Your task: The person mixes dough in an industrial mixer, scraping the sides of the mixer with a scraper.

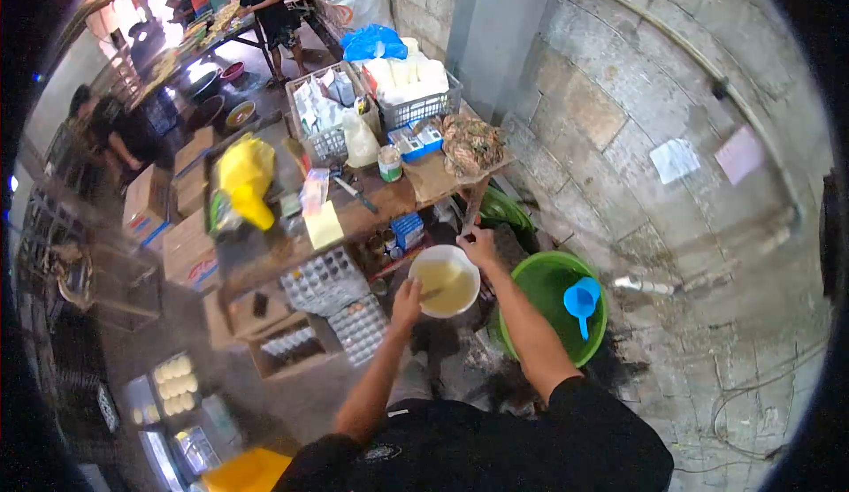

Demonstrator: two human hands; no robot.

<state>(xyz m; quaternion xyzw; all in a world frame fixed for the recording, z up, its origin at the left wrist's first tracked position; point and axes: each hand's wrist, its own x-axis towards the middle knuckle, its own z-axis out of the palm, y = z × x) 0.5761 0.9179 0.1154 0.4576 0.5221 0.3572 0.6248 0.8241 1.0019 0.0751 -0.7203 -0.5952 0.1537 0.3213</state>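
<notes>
A white bowl [471,301] with yellowish liquid is in front of me, below the edge of the wooden table [424,190]. My left hand [408,301] is closed at the bowl's left side, on a thin utensil that reaches into the liquid. At the bowl's upper right rim, my right hand [478,249] has its fingers closed on the rim. Just right of the bowl stands a green tub [605,315] holding water and a blue dipper [581,298].
Egg trays [358,328] and an open cardboard box [292,350] lie left of the bowl. Crates [424,107], a knife [355,194] and a yellow bag [245,174] are on the table. Several people are farther back. A block wall [654,227] rises on the right.
</notes>
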